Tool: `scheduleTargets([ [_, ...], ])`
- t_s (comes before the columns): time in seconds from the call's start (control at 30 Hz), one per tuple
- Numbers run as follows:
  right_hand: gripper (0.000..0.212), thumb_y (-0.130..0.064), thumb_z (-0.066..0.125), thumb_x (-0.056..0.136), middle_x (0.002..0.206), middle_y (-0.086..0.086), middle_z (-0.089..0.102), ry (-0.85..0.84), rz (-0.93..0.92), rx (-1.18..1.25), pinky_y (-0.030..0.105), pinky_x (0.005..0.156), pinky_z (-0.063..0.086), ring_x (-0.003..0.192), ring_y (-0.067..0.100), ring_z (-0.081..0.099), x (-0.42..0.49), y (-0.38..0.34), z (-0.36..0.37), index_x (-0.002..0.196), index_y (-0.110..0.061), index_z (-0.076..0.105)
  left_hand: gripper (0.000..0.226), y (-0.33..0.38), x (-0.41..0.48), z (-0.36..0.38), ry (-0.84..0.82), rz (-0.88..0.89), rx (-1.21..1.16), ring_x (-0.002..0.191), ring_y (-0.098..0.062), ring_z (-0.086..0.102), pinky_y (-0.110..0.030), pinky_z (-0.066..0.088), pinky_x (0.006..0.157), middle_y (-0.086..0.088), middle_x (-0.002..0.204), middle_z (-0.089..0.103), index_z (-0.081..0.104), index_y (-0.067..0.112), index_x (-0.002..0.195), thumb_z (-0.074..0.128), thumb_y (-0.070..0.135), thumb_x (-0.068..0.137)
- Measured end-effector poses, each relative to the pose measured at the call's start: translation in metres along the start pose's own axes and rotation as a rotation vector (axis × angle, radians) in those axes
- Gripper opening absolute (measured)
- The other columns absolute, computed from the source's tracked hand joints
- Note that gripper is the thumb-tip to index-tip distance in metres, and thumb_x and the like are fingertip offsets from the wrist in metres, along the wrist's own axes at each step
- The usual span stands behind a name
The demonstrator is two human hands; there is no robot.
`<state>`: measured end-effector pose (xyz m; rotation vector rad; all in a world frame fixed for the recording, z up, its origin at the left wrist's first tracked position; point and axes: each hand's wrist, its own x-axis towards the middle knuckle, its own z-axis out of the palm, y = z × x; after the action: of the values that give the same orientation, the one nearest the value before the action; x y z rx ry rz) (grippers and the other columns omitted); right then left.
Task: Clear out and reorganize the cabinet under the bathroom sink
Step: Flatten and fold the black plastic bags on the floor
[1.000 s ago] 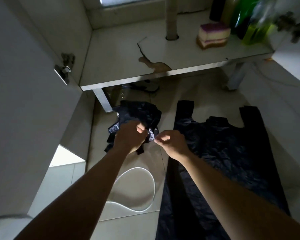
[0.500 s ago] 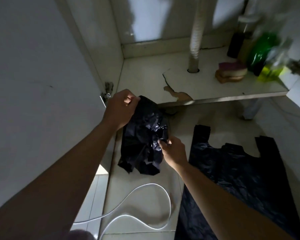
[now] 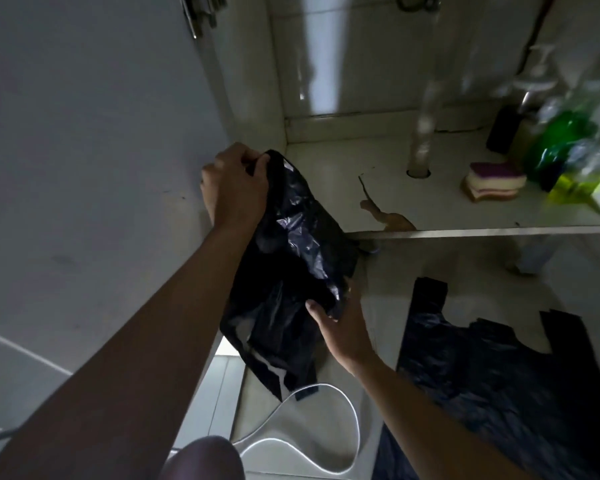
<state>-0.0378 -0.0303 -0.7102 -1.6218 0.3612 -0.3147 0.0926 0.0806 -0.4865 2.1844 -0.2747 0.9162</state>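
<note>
With the left hand [image 3: 234, 187] and right hand [image 3: 342, 322] gripping a black bag [image 3: 291, 271] before the cabinet shelf [image 3: 465, 216], the bottles [image 3: 561, 147] and sponge [image 3: 494, 181] remain shelved, so clearing appears unfinished.

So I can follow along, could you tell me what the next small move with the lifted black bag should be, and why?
Probably pull the bag open or flat between both hands. The left hand grips its top edge high, the right hand pinches it lower, and it hangs crumpled, while another bag lies spread on the floor.
</note>
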Motion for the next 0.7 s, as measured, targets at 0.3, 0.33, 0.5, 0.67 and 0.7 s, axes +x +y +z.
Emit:
scheduleTargets([
  [0.3,0.088,-0.048,0.071,0.085,0.157,-0.002,0.034,-0.287,-0.078,-0.442,0.028,0.113,0.035,0.141,0.013,0.039,0.006,-0.015,-0.011,0.156,-0.031,0.022,0.031,0.031,0.031,-0.037,0.196,0.126,-0.167,0.070,-0.001,0.060,-0.019,0.042,0.063,0.012,0.078,0.067,0.065,0.016,0.081,0.061,0.046,0.090],
  [0.33,0.087,-0.044,0.072,0.086,0.154,-0.003,0.038,-0.242,-0.102,-0.419,0.027,0.109,0.038,0.138,0.013,0.043,0.006,-0.023,-0.016,0.156,-0.031,0.022,0.031,0.032,0.033,-0.036,0.088,0.157,-0.157,0.068,-0.001,0.058,-0.018,0.042,0.062,0.012,0.075,0.064,0.063,0.016,0.081,0.061,0.045,0.090],
  [0.5,0.103,-0.032,0.086,0.076,0.146,-0.006,0.042,-0.095,-0.215,-0.196,0.024,0.098,0.049,0.131,0.014,0.050,0.013,-0.073,-0.055,0.155,-0.030,0.020,0.028,0.038,0.037,-0.021,-0.284,0.010,-0.217,0.066,-0.005,0.056,-0.025,0.045,0.066,0.007,0.069,0.063,0.066,0.013,0.074,0.070,0.038,0.086],
  [0.67,0.115,-0.017,0.093,0.065,0.122,-0.043,0.041,-0.164,-0.256,-0.069,0.023,0.089,0.055,0.115,-0.006,0.055,0.010,-0.136,-0.079,0.148,-0.044,0.018,0.022,0.084,0.027,-0.021,-0.429,-0.093,-0.451,0.058,0.009,0.054,-0.010,0.040,0.057,0.013,0.064,0.063,0.068,0.021,0.068,0.076,0.033,0.084],
  [0.7,0.115,-0.018,0.094,0.063,0.119,-0.051,0.037,-0.129,-0.292,-0.109,0.031,0.095,0.054,0.118,-0.006,0.052,0.009,-0.144,-0.083,0.149,-0.040,0.020,0.022,0.095,0.029,-0.023,-0.443,-0.096,-0.473,0.057,0.007,0.053,-0.011,0.040,0.056,0.013,0.063,0.063,0.068,0.021,0.068,0.076,0.035,0.084],
])
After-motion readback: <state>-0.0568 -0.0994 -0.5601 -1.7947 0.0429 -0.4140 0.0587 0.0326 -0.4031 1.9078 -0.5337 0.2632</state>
